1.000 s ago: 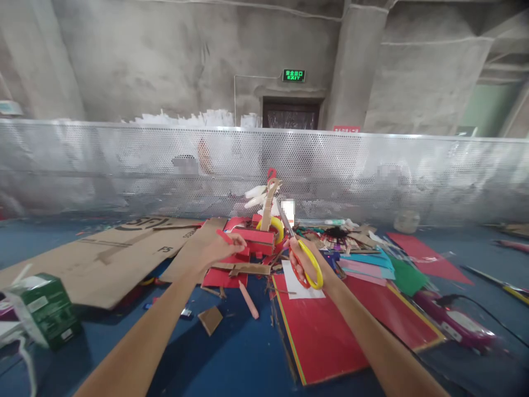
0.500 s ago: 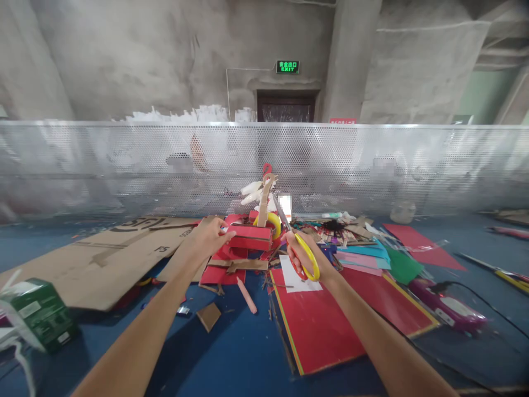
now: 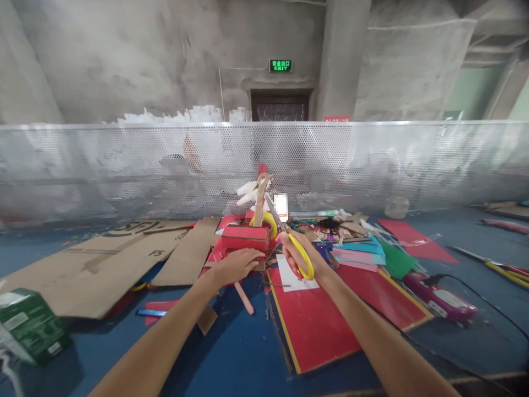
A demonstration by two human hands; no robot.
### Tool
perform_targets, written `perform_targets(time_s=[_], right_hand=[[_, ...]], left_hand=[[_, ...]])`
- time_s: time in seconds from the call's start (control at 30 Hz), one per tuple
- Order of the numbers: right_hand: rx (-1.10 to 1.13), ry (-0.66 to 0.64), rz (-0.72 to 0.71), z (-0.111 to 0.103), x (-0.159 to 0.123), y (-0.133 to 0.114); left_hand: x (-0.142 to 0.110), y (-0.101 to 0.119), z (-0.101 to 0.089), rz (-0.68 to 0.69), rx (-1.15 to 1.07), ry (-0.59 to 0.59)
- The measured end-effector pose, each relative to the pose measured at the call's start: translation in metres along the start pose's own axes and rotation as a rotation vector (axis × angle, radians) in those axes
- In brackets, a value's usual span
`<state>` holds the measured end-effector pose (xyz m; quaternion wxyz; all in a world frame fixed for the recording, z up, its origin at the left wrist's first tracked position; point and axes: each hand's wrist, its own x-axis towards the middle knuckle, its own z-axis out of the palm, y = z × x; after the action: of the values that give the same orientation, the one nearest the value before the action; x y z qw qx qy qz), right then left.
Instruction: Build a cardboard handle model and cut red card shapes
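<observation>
In the head view my right hand (image 3: 301,252) grips scissors (image 3: 305,257) with yellow and red handles. Their metal blades point up and away, beside an upright cardboard strip (image 3: 259,204). My left hand (image 3: 236,266) is palm down with its fingers loosely stretched, just in front of a red-covered box (image 3: 244,237). Under those fingers lies a flat cardboard piece, mostly covered; whether they touch it I cannot tell. Behind the box sits a yellow tape roll (image 3: 270,225). A pink stick (image 3: 244,299) lies near my left wrist.
A large cardboard sheet (image 3: 103,264) covers the left side, with a green box (image 3: 35,325) before it. Right of centre lies a red board (image 3: 322,331) with white paper (image 3: 295,275) on it. Farther right are a purple device (image 3: 440,300) with a cord and more scissors (image 3: 496,268). A perforated metal screen (image 3: 330,165) stands behind.
My left hand has left the red box's left end and moved right and nearer, to the box's front. My right hand still holds the scissors. The whole view has shifted slightly.
</observation>
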<state>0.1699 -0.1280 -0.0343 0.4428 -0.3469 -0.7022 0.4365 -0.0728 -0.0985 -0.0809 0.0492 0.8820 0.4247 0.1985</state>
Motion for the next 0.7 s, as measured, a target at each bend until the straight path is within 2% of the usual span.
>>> perform_targets(time_s=[0.13, 0.33, 0.7], right_hand=[[-0.029, -0.008, -0.026, -0.001, 0.001, 0.003], [-0.042, -0.054, -0.045, -0.003, -0.005, -0.005], [-0.043, -0.050, 0.001, -0.001, -0.005, -0.007]], left_hand=[[0.007, -0.001, 0.014, 0.034, 0.036, -0.055], [0.018, -0.010, 0.019, 0.030, 0.095, -0.071], [0.036, -0.027, 0.037, 0.002, 0.186, -0.075]])
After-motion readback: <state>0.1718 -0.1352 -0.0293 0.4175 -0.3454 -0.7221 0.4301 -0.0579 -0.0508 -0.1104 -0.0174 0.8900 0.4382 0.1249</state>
